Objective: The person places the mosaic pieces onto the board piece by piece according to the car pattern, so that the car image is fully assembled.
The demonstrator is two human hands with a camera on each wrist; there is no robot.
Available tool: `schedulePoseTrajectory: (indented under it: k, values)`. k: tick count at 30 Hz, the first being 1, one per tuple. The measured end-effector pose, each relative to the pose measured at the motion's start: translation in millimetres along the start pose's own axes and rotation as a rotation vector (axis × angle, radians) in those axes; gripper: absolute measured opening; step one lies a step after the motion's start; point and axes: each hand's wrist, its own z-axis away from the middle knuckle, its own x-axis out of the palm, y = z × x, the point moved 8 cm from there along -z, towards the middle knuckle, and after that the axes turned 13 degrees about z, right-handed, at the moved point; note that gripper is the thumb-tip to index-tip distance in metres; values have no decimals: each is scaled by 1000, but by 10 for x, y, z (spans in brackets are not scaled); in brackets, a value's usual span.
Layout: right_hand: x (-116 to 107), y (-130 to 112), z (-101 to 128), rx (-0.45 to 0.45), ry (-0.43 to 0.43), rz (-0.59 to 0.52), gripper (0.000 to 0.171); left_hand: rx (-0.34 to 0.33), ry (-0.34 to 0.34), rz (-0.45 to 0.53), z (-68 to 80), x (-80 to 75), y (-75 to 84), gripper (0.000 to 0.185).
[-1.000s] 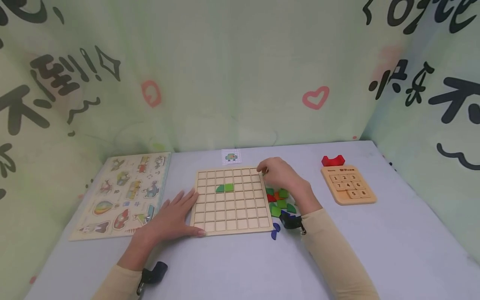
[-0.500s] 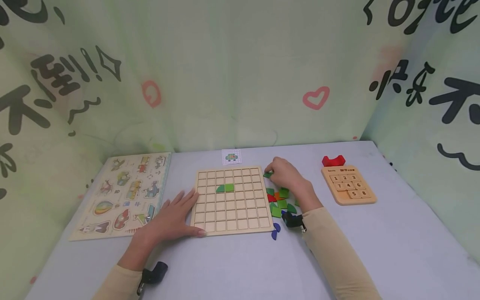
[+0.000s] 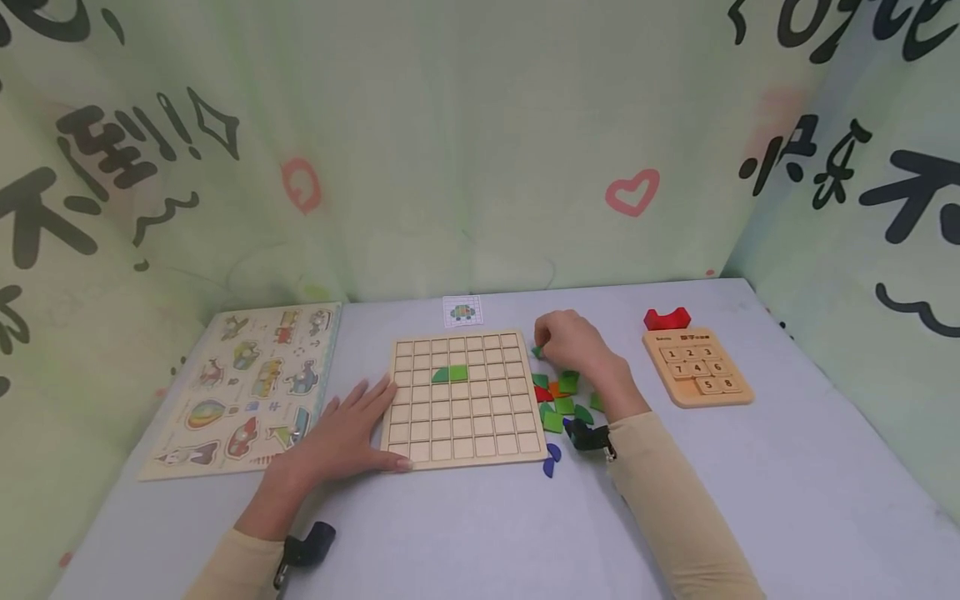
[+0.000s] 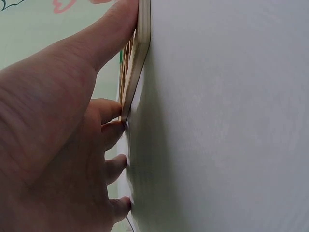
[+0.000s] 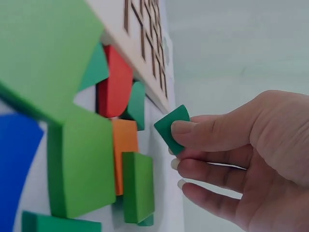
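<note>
Pinched between thumb and fingers of the right hand, a dark green tile is held just beside the grid board, above the loose tile pile. The board's near corner is pressed by the flat, spread left hand, apparently for steadiness.

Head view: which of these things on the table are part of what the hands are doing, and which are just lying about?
In the job:
- grid board, steadied by the left hand
- dark green tile, pinched by the right hand
- loose coloured tiles beside the board
- pattern card

Lying about:
- vehicle puzzle
- number puzzle
- red block
</note>
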Motion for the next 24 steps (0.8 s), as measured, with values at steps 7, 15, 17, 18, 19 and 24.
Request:
schedulePoseTrajectory:
  k: [7, 15, 17, 18, 19, 24]
  values:
    - [-108, -150, 35, -65, 53, -74, 11, -1, -2, 3, 2, 0, 0, 119]
    - [-92, -428, 46, -129, 36, -182, 7, 2, -6, 4, 11, -6, 19, 119]
    - [-67, -498, 36, -128, 25, -194, 6, -1, -7, 5, 8, -7, 18, 119]
    - [-49, -528, 28, -130, 20, -201, 6, -1, -7, 4, 7, -7, 16, 119]
    - [-32, -556, 26, -134, 16, -205, 6, -3, -7, 4, 3, -4, 8, 120]
    - [56, -673, 17, -150, 4, -208, 8, -2, -5, 2, -9, 2, -13, 122]
